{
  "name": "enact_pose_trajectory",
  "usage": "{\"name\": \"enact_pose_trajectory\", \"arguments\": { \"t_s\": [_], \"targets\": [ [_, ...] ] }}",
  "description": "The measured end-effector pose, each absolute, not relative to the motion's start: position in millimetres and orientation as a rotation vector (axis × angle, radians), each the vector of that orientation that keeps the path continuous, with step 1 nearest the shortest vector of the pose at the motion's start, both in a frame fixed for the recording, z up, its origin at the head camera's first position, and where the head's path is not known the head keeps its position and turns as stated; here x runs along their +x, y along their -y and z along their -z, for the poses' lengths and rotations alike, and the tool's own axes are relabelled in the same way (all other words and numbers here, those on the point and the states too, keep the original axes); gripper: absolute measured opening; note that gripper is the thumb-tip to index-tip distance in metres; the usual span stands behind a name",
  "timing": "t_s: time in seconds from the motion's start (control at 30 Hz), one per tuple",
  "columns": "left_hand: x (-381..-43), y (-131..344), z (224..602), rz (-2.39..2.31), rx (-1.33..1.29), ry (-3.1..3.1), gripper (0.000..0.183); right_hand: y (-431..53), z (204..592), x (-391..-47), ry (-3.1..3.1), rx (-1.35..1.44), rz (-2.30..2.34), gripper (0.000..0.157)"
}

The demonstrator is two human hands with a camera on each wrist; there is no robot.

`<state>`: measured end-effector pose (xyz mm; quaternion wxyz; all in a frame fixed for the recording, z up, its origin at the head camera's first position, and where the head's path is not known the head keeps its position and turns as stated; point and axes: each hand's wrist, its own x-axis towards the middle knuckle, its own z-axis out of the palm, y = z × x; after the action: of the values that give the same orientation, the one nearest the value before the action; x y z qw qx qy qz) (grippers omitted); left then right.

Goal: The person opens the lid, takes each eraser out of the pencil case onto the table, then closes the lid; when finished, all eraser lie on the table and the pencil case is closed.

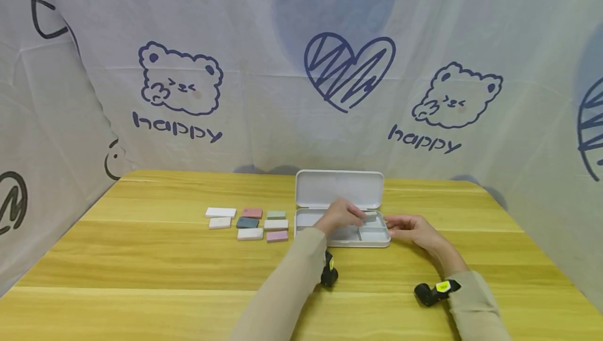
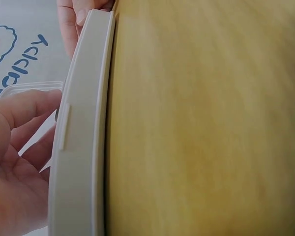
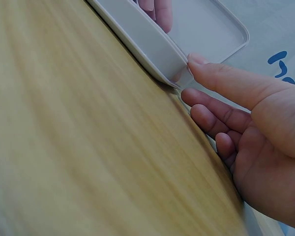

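Observation:
A white hinged case (image 1: 339,243) lies on the table with its lid (image 1: 339,189) raised at the back and its tray divided into compartments. My left hand (image 1: 343,214) reaches over the tray, its fingertips at the left end of a small pale block (image 1: 370,216) in the back right compartment. In the left wrist view, the left hand (image 2: 19,147) is behind the case's front wall, which hides its fingertips. Around the case's right end, my right hand (image 1: 412,230) has its thumb touching the rim; the other fingers (image 3: 221,110) rest loosely bent beside the corner.
Left of the case lie several flat rectangular blocks in loose columns, among them a white one (image 1: 220,212), a pink one (image 1: 252,213), a green one (image 1: 276,215), a dark blue one (image 1: 247,223) and a purple one (image 1: 277,236). A printed cloth (image 1: 264,95) hangs behind the wooden table (image 1: 141,257).

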<state>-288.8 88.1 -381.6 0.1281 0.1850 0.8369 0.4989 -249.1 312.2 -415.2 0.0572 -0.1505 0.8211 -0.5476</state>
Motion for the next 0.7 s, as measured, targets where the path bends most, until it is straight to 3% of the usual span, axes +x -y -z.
{"name": "enact_pose_trajectory", "arguments": {
  "t_s": [0.7],
  "targets": [
    [-286.0, -89.5, 385.5, -1.559, 0.498, -2.496, 0.009, -312.1, 414.8, -248.2, -2.487, -0.450, 1.663, 0.043]
  ]
}}
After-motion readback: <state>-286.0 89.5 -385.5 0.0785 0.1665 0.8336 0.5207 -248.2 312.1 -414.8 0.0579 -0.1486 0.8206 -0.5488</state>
